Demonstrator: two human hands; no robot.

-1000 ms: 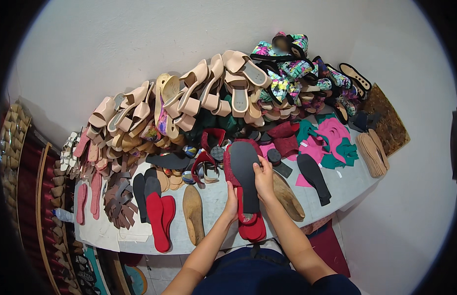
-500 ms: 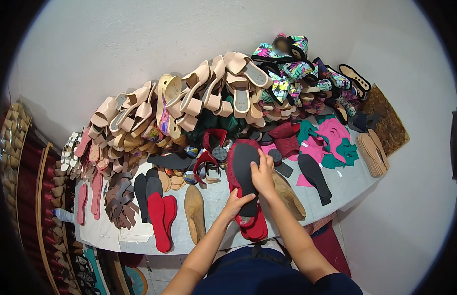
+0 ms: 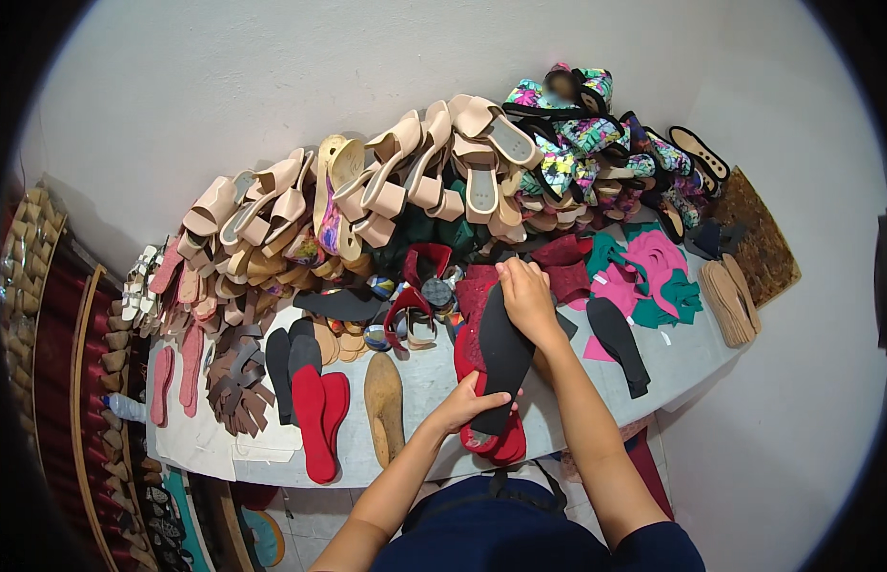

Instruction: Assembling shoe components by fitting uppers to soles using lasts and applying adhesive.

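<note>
A black shoe sole [image 3: 503,336] is held over the table near its front edge, tilted with its upper end toward the right. Around its top end my right hand [image 3: 527,303] is closed. Lower down, my left hand [image 3: 467,405] grips the other end, thumb lying across the black face. Behind the sole shows a red, textured shoe piece [image 3: 468,345], partly covered by it. Red soles [image 3: 508,444] lie beneath my left hand. To the left rests a wooden shoe last [image 3: 383,400], beside a pair of red insoles [image 3: 316,419].
Finished beige sandals [image 3: 396,172] and patterned sandals [image 3: 581,133] are heaped along the wall. Pink and green cut pieces [image 3: 653,267], a black sole [image 3: 615,338] and tan soles [image 3: 729,303] lie at right. Brown strips [image 3: 238,386] sit at left, near a shelf rack [image 3: 86,410].
My right hand has shifted up and right to the sole's top end. The sole has tilted to the right, uncovering more of the red piece at its left.
</note>
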